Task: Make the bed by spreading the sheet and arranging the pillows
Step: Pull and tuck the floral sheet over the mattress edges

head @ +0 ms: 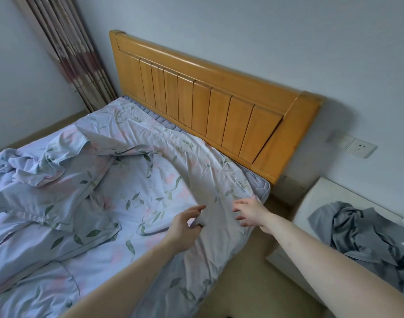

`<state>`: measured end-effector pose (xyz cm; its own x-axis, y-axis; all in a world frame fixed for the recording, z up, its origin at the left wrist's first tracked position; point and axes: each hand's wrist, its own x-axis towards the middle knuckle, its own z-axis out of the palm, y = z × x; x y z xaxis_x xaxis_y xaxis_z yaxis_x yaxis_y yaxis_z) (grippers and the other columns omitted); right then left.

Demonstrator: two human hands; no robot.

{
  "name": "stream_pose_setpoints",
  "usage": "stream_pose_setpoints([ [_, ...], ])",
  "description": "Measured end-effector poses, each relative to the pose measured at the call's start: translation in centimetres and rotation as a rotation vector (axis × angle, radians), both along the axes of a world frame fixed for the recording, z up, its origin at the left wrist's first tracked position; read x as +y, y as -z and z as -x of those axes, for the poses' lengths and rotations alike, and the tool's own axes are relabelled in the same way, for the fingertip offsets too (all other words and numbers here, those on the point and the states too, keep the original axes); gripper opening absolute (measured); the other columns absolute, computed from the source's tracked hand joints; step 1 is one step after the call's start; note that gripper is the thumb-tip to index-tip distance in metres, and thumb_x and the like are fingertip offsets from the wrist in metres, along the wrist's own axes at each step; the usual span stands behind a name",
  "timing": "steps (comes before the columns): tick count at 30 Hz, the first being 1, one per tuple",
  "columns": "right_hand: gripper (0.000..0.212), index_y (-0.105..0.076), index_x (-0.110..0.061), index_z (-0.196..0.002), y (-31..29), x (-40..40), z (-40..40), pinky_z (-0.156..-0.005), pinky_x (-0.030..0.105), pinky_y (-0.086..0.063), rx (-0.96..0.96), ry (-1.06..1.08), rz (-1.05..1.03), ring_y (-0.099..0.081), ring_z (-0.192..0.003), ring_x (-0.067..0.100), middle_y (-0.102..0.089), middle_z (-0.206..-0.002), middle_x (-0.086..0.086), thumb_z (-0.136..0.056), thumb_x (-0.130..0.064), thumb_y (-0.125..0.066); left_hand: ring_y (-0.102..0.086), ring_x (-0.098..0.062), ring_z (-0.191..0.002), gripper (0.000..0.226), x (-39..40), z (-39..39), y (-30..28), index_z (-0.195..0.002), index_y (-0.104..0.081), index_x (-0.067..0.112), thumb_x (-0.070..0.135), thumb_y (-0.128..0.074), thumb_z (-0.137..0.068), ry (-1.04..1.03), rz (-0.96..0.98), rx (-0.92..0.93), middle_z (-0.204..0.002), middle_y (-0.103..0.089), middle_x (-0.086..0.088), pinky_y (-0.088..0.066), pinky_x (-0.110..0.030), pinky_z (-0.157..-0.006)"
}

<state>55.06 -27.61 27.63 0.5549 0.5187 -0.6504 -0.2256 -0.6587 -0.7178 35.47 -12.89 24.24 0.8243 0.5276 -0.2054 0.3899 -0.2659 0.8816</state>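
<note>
Sheet (150, 180) with a pale floral leaf print lies rumpled across the bed, its near corner draped over the edge of the mattress (258, 182) close to the wooden headboard (208, 92). A grey quilted strip of mattress shows bare between the cloth and the headboard. The left hand (185, 226) reaches in over the bed's side with its fingers curled, pinching a small fold of the sheet between thumb and fingertips. The right hand (249, 212) hovers just beside it, nearer the mattress corner, fingers spread and fairly straight, holding nothing; whether the fingertips brush the cloth I cannot tell. Farther left on the bed, a pillow (58, 198) in the same floral cover lies flat and creased, partly under a bunched heap of matching fabric (47, 161). A striped curtain (70, 49) hangs in the corner beyond the bed. To the right, a white bedside table (311, 216) carries a crumpled grey garment (361, 235), and a wall socket (357, 146) sits above it.
</note>
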Motion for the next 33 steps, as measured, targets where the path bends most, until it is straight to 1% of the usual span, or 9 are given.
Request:
stream_pose_setpoints([
  [6, 0.04, -0.064, -0.015, -0.121, 1.9, 5.9, 1.2, -0.079, 0.039, -0.062, 0.293, -0.112, 0.017, -0.07, -0.098, 0.025, -0.068, -0.115, 0.002, -0.105, -0.042, -0.04, -0.052, -0.003, -0.125, 0.01, -0.4, -0.7, -0.1, -0.083, -0.073, 0.025, 0.018, -0.065, -0.085, 0.289, -0.507, -0.028, -0.159, -0.028, 0.025, -0.038, -0.014, -0.091],
  [9, 0.032, -0.068, -0.014, -0.112, 4.0, 6.8, 2.9, -0.083, 0.039, -0.061, 0.437, -0.071, 0.026, -0.07, -0.088, 0.025, -0.073, -0.1, 0.008, -0.097, -0.022, -0.041, -0.036, -0.002, -0.14, 0.014, -0.1, -1.0, -0.4, -0.093, -0.075, 0.027, 0.024, -0.063, -0.086, 0.325, -0.54, -0.066, -0.165, -0.012, 0.022, -0.025, -0.005, -0.1],
  [12, 0.04, -0.067, -0.013, -0.116, 5.7, 7.3, 3.6, -0.101, 0.043, -0.053, 0.558, -0.005, -0.01, -0.068, -0.109, 0.026, -0.071, -0.119, 0.013, -0.093, -0.016, -0.034, -0.042, -0.003, -0.139, 0.034, 0.3, -0.8, -0.4, -0.108, -0.073, 0.032, 0.015, -0.059, -0.082, 0.361, -0.477, -0.024, -0.164, -0.007, 0.026, -0.042, -0.018, -0.094],
  [16, 0.061, -0.079, -0.018, -0.102, 6.0, 7.9, 4.1, -0.083, 0.033, -0.051, 0.595, -0.019, -0.085, -0.06, -0.088, 0.018, -0.069, -0.097, 0.002, -0.1, -0.059, -0.034, -0.048, 0.003, -0.132, 0.06, 1.6, -0.4, 0.3, -0.112, -0.074, 0.03, -0.005, -0.046, -0.073, 0.271, -0.381, -0.028, -0.158, -0.024, 0.027, -0.047, -0.021, -0.099],
  [18, 0.051, -0.077, -0.015, -0.107, 5.4, 7.9, 4.6, -0.083, 0.032, -0.052, 0.474, -0.071, -0.083, -0.065, -0.088, 0.018, -0.072, -0.09, 0.0, -0.097, -0.058, -0.052, -0.06, -0.002, -0.119, 0.061, 2.8, 0.1, 1.3, -0.099, -0.074, 0.028, -0.009, -0.038, -0.065, 0.113, -0.214, -0.038, -0.149, -0.04, 0.026, -0.052, -0.029, -0.096],
  [21, 0.013, -0.072, -0.014, -0.102, 5.8, 7.9, 5.5, -0.076, 0.03, -0.05, 0.31, -0.179, -0.083, -0.07, -0.08, 0.015, -0.073, -0.082, 0.001, -0.097, -0.024, -0.065, -0.073, -0.031, -0.1, 0.052, 4.2, 1.0, 2.8, -0.084, -0.056, 0.018, -0.015, -0.024, -0.059, -0.123, 0.305, -0.123, -0.138, -0.057, 0.008, -0.05, -0.057, -0.088],
  [27, 0.025, -0.072, -0.01, -0.099, 6.0, 7.9, 6.2, -0.075, 0.033, -0.053, 0.337, -0.006, -0.035, -0.07, -0.09, 0.018, -0.073, -0.094, 0.005, -0.098, -0.016, -0.048, -0.069, -0.04, -0.109, 0.05, 4.2, 0.8, 3.1, -0.095, -0.038, 0.01, -0.029, -0.019, -0.07, -0.502, 0.948, -0.204, -0.132, -0.055, -0.021, -0.058, -0.046, -0.088],
  [30, 0.029, -0.072, -0.009, -0.092, 5.2, 8.1, 6.8, -0.087, 0.037, -0.053, 0.369, 0.042, -0.077, -0.072, -0.099, 0.024, -0.075, -0.095, 0.008, -0.095, -0.016, -0.044, -0.068, -0.031, -0.093, 0.028, 4.2, 0.1, 4.5, -0.112, -0.046, 0.01, -0.004, -0.042, -0.088, -0.739, 1.188, -0.12, -0.117, -0.06, -0.016, -0.056, -0.037, -0.079],
  [33, 0.035, -0.075, -0.008, -0.09, 4.8, 7.8, 7.5, -0.091, 0.037, -0.052, 0.298, -0.04, -0.08, -0.072, -0.103, 0.022, -0.077, -0.102, 0.01, -0.094, -0.012, -0.041, -0.063, -0.03, -0.091, 0.035, 5.3, -0.5, 5.6, -0.112, -0.057, 0.01, 0.038, -0.066, -0.093, -0.606, 1.139, 0.055, -0.112, -0.069, -0.015, -0.054, -0.039, -0.078],
])
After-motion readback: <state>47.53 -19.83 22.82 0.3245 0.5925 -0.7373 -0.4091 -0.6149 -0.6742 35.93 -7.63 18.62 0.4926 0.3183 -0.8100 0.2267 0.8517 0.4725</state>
